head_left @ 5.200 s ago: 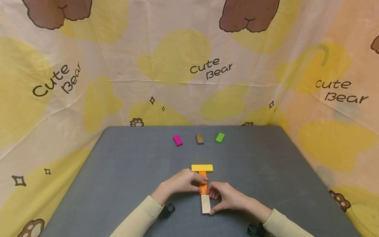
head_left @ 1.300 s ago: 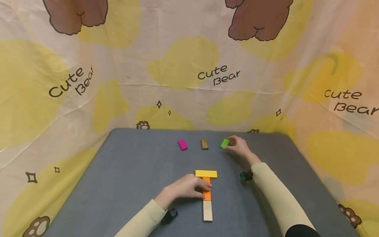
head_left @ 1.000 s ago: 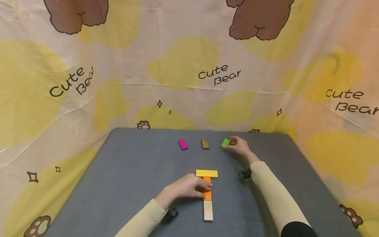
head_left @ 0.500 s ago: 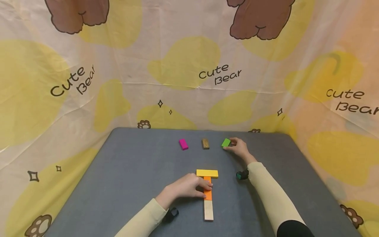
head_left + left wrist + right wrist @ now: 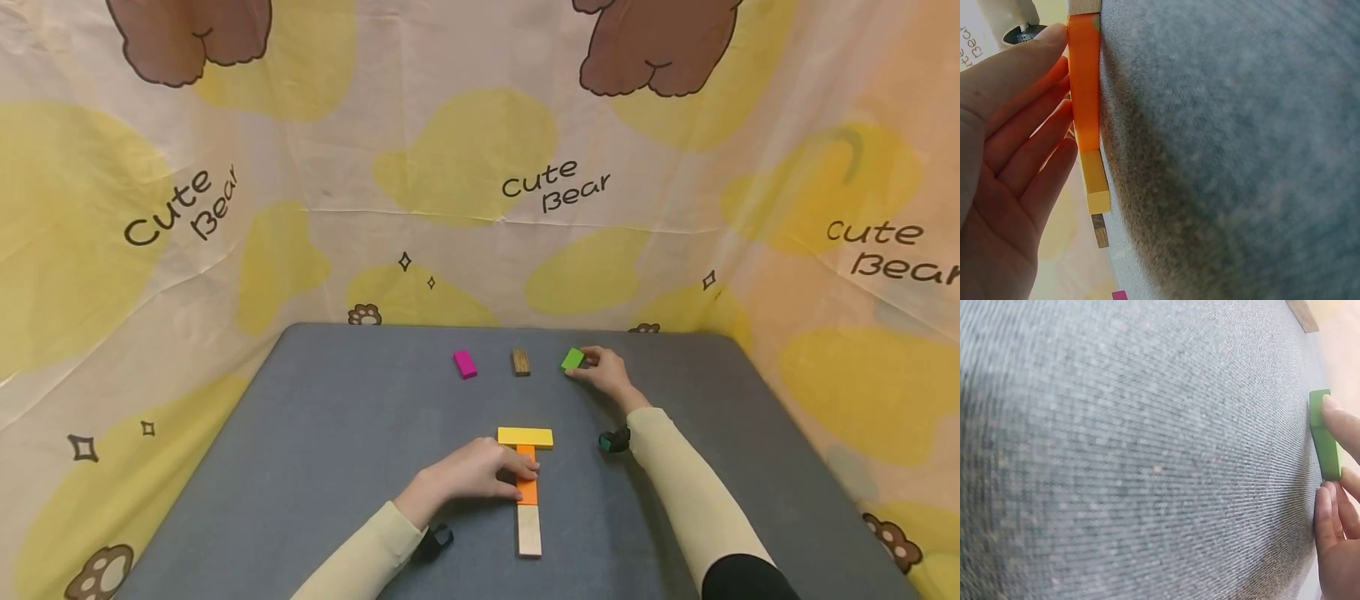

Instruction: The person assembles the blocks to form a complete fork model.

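Green block (image 5: 572,359) sits right of centre in the head view, pinched by the right hand (image 5: 606,374); this looks like taking hold, and lifting would call for a steady pinch. Well apart, the left hand (image 5: 476,471) touches the orange block (image 5: 527,492); with fingertips partly hidden, I cannot tell whether it grips. Left-wrist view's bottom edge crops the pink block (image 5: 1120,295).
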### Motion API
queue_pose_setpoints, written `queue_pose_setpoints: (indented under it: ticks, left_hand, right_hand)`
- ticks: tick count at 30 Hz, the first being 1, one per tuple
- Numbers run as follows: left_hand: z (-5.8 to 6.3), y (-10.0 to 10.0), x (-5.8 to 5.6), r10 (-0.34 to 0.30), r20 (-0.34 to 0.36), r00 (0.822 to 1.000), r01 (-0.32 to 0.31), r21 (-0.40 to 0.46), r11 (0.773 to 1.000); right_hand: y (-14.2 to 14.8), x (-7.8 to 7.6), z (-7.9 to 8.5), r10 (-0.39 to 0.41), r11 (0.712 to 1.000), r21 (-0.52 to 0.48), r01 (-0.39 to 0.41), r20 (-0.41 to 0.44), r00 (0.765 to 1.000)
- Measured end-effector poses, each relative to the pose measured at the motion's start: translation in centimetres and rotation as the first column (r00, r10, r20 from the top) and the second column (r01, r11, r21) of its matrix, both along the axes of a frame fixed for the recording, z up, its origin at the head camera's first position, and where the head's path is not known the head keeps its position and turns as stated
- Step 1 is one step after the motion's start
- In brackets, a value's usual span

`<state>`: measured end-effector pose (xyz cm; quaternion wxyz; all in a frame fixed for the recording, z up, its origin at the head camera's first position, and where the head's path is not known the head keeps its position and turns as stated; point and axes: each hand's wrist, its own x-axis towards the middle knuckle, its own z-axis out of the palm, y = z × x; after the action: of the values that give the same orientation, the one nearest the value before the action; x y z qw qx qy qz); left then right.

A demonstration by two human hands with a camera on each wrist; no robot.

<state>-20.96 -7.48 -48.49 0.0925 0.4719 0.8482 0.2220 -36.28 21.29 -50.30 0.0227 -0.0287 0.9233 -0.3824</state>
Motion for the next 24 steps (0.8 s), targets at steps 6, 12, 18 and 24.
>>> queue_pose_setpoints:
  ticks: [6,12,18,24]
  left_hand:
    - [-0.21,0.05,-0.13,0.005,-0.008,1.0,-0.005,-0.008,1.0]
    - [-0.39,0.07,-0.12,0.004,-0.018,1.0,-0.004,-0.01,1.0]
    - [-0.17,0.1,0.01,0.006,-0.023,1.0,-0.006,-0.015,1.0]
    - [-0.15,0.07,0.01,0.003,-0.021,1.0,-0.003,-0.011,1.0]
  right_hand:
    - [0.04,-0.06,-0.08,-0.019,1.0,-0.003,0.019,0.0,1.0]
    - [0.11,0.02,-0.21,-0.029,1.0,0.002,0.029,0.005,1.0]
    - [0.29,0.2,-0.06,-0.035,0.999,-0.009,0.035,-0.001,0.999]
    - [0.35,0.42,0.32,-0.016,1.0,0.0,0.016,-0.013,1.0]
